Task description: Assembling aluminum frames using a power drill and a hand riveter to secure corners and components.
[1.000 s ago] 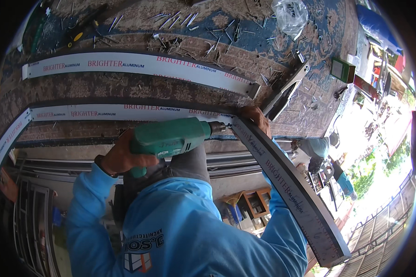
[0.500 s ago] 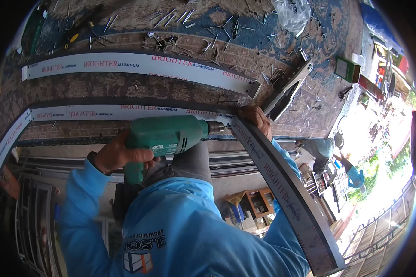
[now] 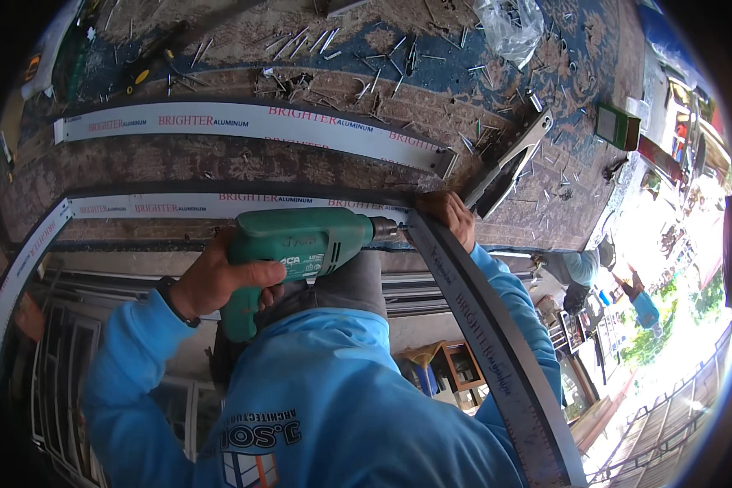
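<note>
Okay, green drill (image 3: 297, 244) aimed at a strip corner, both hands busy.
Its handle is wrapped by the left hand's (image 3: 224, 281) fingers, and the bit is pointed along the long strip (image 3: 154, 207), probably so the push stays straight. The angled strip (image 3: 488, 342) is clamped near its end by the right hand's (image 3: 449, 215) fingers, seemingly to steady the joint. Farther out, a loose strip (image 3: 220, 120) is laid on the bench (image 3: 252, 167), likely out of the way, with metal bits (image 3: 301, 41) scattered beyond.
</note>
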`<act>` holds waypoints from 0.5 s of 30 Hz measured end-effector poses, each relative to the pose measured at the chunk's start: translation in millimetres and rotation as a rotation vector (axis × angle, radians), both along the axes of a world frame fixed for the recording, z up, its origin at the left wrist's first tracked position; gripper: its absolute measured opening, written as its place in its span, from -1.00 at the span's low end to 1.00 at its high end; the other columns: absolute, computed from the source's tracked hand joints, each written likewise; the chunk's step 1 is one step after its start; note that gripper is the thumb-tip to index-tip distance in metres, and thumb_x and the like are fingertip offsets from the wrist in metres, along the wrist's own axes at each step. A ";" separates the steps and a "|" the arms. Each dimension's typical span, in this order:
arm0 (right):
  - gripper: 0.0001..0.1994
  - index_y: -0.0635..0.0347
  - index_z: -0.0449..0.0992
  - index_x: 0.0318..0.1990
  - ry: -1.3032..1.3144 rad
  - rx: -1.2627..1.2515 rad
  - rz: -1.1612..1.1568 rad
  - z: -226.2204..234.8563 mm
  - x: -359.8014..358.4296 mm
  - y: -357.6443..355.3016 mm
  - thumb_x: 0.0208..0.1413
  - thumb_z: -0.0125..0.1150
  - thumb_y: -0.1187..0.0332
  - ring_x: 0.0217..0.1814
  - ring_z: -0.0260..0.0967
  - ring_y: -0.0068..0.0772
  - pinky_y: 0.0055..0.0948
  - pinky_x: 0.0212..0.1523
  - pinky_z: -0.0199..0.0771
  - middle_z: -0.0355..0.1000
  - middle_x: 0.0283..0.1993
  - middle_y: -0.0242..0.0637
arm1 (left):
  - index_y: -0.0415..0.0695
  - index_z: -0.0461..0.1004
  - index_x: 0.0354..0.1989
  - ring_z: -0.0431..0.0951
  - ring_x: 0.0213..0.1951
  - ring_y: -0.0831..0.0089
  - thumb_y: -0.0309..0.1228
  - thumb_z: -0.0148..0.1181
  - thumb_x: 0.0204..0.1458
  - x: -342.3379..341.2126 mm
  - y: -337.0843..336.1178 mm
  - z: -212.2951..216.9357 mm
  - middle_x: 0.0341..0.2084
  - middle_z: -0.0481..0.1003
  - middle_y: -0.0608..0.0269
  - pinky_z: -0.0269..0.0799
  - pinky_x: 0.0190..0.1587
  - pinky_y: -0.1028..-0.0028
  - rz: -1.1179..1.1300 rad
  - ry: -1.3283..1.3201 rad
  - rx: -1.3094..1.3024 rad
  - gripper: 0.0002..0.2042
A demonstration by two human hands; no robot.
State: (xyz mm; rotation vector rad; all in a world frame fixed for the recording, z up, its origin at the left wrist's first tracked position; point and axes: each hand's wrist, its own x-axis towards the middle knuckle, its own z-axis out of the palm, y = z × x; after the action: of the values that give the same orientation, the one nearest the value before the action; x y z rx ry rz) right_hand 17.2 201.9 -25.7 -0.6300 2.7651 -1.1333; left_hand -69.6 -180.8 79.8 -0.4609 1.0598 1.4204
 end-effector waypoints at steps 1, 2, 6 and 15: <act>-0.55 0.31 0.50 -0.14 -0.001 -0.002 0.001 0.6 -0.5 -0.6 -0.23 0.54 0.39 -0.24 0.54 -0.11 -0.27 -0.23 0.57 0.53 -0.23 -0.11 | -0.27 0.50 0.00 0.61 -0.41 0.43 -0.26 0.35 0.05 1.3 2.2 2.9 -0.39 0.56 0.14 0.59 -0.35 0.45 -0.017 -0.016 0.008 -0.58; -0.62 0.32 0.50 -0.15 0.002 -0.027 0.003 1.7 -0.9 -1.3 -0.19 0.44 0.42 -0.25 0.52 -0.07 -0.24 -0.24 0.55 0.52 -0.21 -0.10 | -0.27 0.48 0.02 0.61 -0.40 0.43 -0.26 0.35 0.05 3.1 4.1 5.9 -0.35 0.56 0.13 0.59 -0.35 0.44 0.001 -0.022 -0.001 -0.57; -0.70 0.30 0.48 -0.19 0.009 -0.037 0.006 5.4 -3.1 -4.7 -0.15 0.33 0.46 -0.26 0.49 -0.05 -0.22 -0.27 0.54 0.51 -0.20 -0.10 | -0.26 0.34 0.20 0.63 -0.32 0.32 -0.26 0.32 0.01 9.1 9.9 15.1 -0.18 0.53 0.03 0.62 -0.36 0.37 -0.002 -0.054 -0.075 -0.41; -0.71 0.29 0.48 -0.22 0.025 -0.049 -0.046 2.2 -0.8 -5.7 -0.15 0.33 0.44 -0.26 0.51 -0.07 -0.23 -0.28 0.55 0.53 -0.21 -0.14 | -0.28 0.41 0.11 0.60 -0.37 0.40 -0.25 0.34 0.07 5.7 19.2 32.0 -0.27 0.54 0.08 0.59 -0.36 0.41 0.074 -0.120 -0.112 -0.50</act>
State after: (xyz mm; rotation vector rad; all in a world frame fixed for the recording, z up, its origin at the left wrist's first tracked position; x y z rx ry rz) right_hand 16.4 196.2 -23.5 -0.5919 2.7946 -1.2140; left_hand -63.9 -161.5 111.7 -0.6636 1.0375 1.3848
